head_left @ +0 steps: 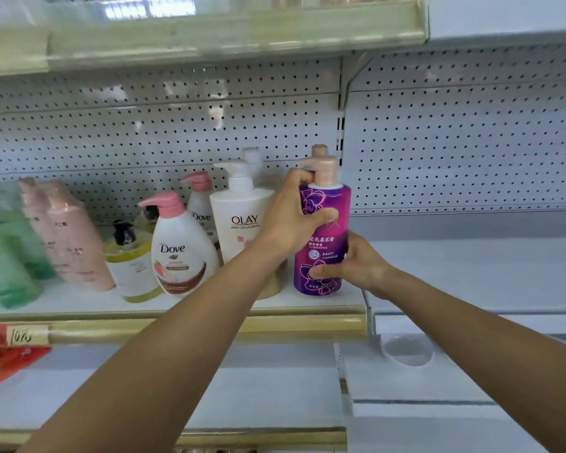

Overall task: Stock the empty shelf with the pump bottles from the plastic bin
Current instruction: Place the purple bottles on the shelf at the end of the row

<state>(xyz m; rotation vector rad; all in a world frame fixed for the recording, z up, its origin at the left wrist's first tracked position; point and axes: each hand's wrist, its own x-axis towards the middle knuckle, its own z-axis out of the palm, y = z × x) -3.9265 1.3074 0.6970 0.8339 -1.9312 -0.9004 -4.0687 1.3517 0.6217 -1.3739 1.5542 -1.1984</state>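
Purple pump bottle (333, 201) stands at the shelf's (79, 300) right end, beside the Olay bottle (239, 223).
Left hand (294, 220) wraps its shoulder and right hand (356, 266) clasps its base. It's probably heavy and slick, so grip the body, not the pump.

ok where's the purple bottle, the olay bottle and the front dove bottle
purple bottle (323, 250), head view, on its label text
olay bottle (244, 220), head view, on its logo
front dove bottle (172, 248), head view, on its logo
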